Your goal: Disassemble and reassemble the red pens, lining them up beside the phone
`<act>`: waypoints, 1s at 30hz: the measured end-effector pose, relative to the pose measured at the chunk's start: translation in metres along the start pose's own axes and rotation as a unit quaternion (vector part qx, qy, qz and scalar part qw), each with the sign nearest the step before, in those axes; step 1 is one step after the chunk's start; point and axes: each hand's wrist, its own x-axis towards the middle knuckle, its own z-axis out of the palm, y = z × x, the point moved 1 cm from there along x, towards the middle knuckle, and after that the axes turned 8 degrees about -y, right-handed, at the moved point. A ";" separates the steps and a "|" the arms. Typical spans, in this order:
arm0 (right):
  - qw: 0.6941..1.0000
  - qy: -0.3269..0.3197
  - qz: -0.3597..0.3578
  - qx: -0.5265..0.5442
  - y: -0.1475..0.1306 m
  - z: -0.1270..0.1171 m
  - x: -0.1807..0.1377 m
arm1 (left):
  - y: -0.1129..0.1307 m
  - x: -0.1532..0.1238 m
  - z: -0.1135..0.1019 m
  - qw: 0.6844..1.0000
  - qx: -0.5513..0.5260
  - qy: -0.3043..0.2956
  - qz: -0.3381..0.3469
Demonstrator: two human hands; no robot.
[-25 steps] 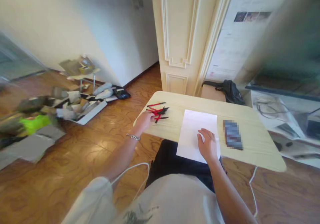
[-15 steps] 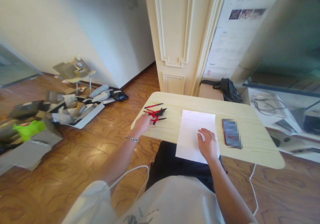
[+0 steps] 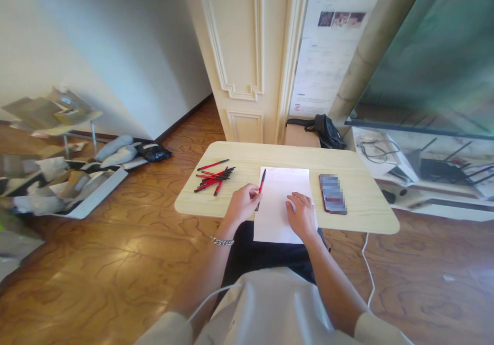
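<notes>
A red pen with black ends (image 3: 262, 181) is pinched in my left hand (image 3: 245, 201), its black tip pointing up and away over the left edge of a white sheet of paper (image 3: 278, 221). My right hand (image 3: 301, 214) rests on the right part of the sheet, fingers bent and a little apart, holding nothing. Left of my left hand lies a loose pile of several red and black pens (image 3: 214, 178), crossing one another. One more pen (image 3: 213, 164) lies just behind the pile.
The pale wooden table (image 3: 358, 191) carries a phone (image 3: 332, 194) with a blurred screen, right of the paper. A white cable (image 3: 368, 273) hangs below the table. On the floor at left stands a box of packages (image 3: 92, 196). A black bag (image 3: 328, 131) sits behind the table.
My left hand has taken a pen from the pile and carried it right to the paper's edge. My right hand stays on the sheet. The view has turned to the right.
</notes>
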 end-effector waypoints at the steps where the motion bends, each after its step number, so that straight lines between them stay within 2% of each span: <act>1: 1.000 -0.001 0.003 -0.002 0.002 -0.002 -0.001 | 0.008 0.005 0.013 1.000 -0.005 -0.004 0.000; 6: 1.000 -0.017 0.012 -0.013 0.009 -0.009 -0.004 | 0.034 0.027 0.057 0.998 0.059 -0.016 -0.017; 13: 0.998 -0.050 0.007 -0.026 0.012 -0.011 -0.005 | 0.043 0.030 0.082 0.991 0.126 -0.043 -0.034; 17: 0.998 -0.062 -0.001 -0.025 0.013 -0.012 -0.004 | 0.042 0.029 0.081 0.993 0.111 -0.037 -0.008; 23: 0.996 -0.082 0.011 -0.017 0.015 -0.021 0.006 | 0.029 0.016 0.064 1.000 0.024 -0.002 0.003; 27: 0.994 -0.099 0.043 -0.023 0.011 -0.022 0.026 | 0.019 0.004 0.053 0.999 -0.023 0.031 -0.018; 30: 0.986 -0.142 0.080 -0.037 0.004 -0.015 0.050 | 0.014 0.000 0.050 0.999 -0.035 0.027 -0.016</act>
